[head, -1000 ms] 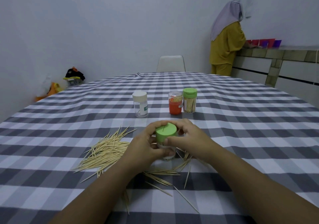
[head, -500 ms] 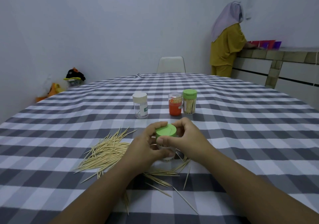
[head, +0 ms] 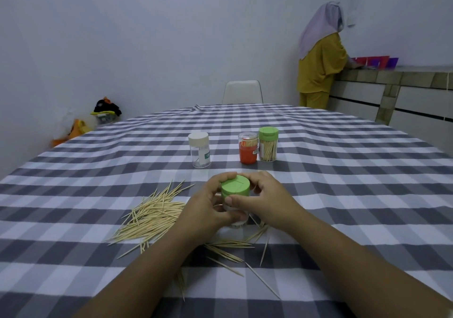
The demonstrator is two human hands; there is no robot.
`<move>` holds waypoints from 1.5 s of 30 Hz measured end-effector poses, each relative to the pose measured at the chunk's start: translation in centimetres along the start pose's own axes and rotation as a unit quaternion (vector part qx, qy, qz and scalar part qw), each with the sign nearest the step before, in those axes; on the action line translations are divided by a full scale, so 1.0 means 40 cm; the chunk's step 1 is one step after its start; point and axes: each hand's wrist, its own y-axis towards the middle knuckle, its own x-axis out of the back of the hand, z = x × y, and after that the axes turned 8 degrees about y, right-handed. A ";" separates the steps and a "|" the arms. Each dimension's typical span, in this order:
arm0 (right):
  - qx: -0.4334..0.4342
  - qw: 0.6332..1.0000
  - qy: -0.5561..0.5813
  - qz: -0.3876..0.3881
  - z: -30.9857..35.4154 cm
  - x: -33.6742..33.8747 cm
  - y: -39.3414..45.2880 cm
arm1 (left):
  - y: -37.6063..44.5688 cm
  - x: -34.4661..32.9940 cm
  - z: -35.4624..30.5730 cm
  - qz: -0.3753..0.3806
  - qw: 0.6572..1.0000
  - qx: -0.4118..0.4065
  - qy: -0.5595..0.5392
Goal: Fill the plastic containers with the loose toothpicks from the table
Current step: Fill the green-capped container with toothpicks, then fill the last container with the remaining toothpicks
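Observation:
A clear plastic container with a green lid point(head: 235, 186) stands on the checked tablecloth in front of me. My left hand point(head: 208, 207) grips its body from the left. My right hand point(head: 264, 201) curls round the green lid, thumb on its near side. A pile of loose toothpicks point(head: 152, 216) lies to the left of my hands, and scattered toothpicks point(head: 228, 251) lie under my wrists. Further back stand a white-lidded container point(head: 199, 149), an orange container point(head: 248, 147) and a second green-lidded container point(head: 268, 144) full of toothpicks.
The table point(head: 343, 195) carries a grey and white checked cloth. A white chair point(head: 242, 92) stands at the far side. A person in yellow point(head: 318, 67) stands at a counter point(head: 397, 77) at the back right. Bags point(head: 105, 111) lie on the floor at the left.
My right hand has shifted round the green lid, its thumb now on the near side. The container stays in place between both hands.

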 end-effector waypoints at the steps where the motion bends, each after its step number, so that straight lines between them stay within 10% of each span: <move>1: 0.005 1.000 0.000 -0.010 -0.002 -0.004 0.000 | 0.000 -0.001 0.002 -0.004 1.000 -0.001 0.007; 16: -0.008 0.988 0.151 -0.031 0.063 0.016 0.103 | 0.092 0.047 -0.077 -0.082 0.996 -0.006 0.045; 45: -0.078 0.971 0.058 -0.219 -0.017 -0.035 0.287 | 0.273 0.041 0.021 -0.154 0.970 -0.007 0.186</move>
